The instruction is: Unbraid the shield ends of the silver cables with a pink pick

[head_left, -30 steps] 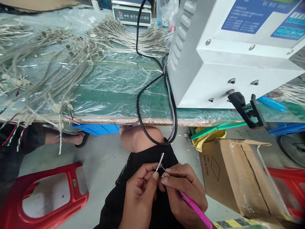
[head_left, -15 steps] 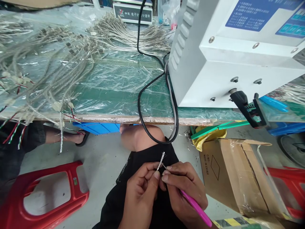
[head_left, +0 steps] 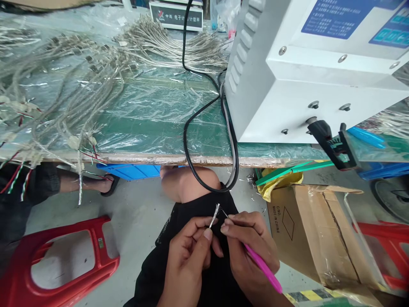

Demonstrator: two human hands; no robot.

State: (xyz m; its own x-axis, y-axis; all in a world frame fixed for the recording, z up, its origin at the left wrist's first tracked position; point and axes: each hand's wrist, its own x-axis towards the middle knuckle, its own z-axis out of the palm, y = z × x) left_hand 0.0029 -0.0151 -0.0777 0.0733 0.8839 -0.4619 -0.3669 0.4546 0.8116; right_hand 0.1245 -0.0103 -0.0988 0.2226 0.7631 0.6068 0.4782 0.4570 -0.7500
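Above my lap, my left hand (head_left: pixel 191 251) pinches a thin silvery cable end (head_left: pixel 214 215) between thumb and index finger, its frayed tip pointing up. My right hand (head_left: pixel 251 247) is closed around a pink-handled tool (head_left: pixel 263 268) with a thin metal tip (head_left: pixel 224 212). That tip is just right of the cable end, with a small gap between them. The rest of the cable is hidden by my left hand.
Bundles of pale cables (head_left: pixel 86 81) lie on the green table (head_left: pixel 143 128). A white machine (head_left: pixel 271 102) stands at right, with a black cord (head_left: pixel 187 149) hanging over the edge. Red stool (head_left: pixel 105 251) at left, cardboard box (head_left: pixel 306 230) at right; a person's leg (head_left: pixel 75 183) shows at left.
My right hand has moved slightly right and up, taking the tool's tip away from the cable end. My left hand keeps its pinch. The view has shifted a little.
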